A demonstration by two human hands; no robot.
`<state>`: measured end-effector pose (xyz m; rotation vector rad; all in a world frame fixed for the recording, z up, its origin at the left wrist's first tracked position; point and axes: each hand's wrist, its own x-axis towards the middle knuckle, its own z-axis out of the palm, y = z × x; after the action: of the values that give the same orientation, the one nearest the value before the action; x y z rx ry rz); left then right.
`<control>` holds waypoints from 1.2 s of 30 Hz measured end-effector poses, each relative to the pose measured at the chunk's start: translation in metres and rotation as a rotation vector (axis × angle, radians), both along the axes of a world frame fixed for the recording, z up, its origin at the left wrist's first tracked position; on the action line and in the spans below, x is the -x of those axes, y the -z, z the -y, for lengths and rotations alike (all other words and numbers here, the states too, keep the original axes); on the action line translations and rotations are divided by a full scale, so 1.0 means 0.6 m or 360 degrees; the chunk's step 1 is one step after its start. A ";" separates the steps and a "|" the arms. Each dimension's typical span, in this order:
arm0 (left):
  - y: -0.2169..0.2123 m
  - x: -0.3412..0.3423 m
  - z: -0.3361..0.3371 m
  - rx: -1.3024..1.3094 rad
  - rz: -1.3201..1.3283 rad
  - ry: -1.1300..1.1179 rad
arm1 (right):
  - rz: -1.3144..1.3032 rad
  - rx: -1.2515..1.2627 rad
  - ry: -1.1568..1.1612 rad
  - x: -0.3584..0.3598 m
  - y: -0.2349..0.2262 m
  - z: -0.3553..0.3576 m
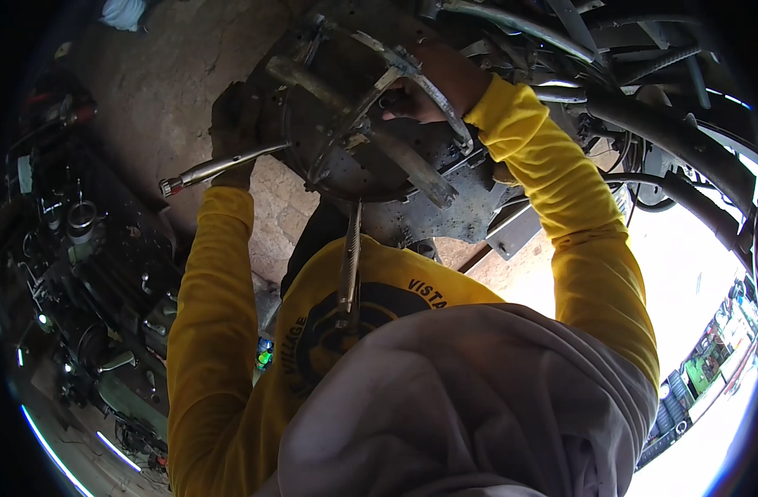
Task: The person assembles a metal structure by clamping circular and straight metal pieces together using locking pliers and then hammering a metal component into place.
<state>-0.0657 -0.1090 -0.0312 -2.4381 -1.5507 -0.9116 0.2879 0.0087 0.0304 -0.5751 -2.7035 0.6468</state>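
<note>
A dark round metal plate (313, 124) with a frame of welded flat bars (379, 91) on top lies ahead of me. At the plate's left rim is my left hand (236, 124), deep in shadow; its fingers do not show clearly. My right hand (437, 83) reaches in among the bars from the right, its fingers closed around something dark that I cannot make out. A silver rod with a knurled end (222, 167) sticks out from the plate's left side. Another silver rod (352, 257) points from the near rim toward my body.
A greasy flat metal surface (433, 217) sits under the plate's near right side. Pipes and steel bars (644, 124) crowd the right and far right. Tools and metal parts (81, 224) clutter the dark left side. A pale cloth (122, 12) lies on the floor at far left.
</note>
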 end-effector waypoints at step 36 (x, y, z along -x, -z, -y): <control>0.038 0.007 0.004 0.0362 0.0682 -0.0237 | 0.0466 0.0437 0.0411 -0.063 -0.057 -0.096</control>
<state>-0.0701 -0.1114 -0.0540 -2.3305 -2.0460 -1.3629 0.3259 0.0661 0.0645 -1.1486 -2.7455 0.9307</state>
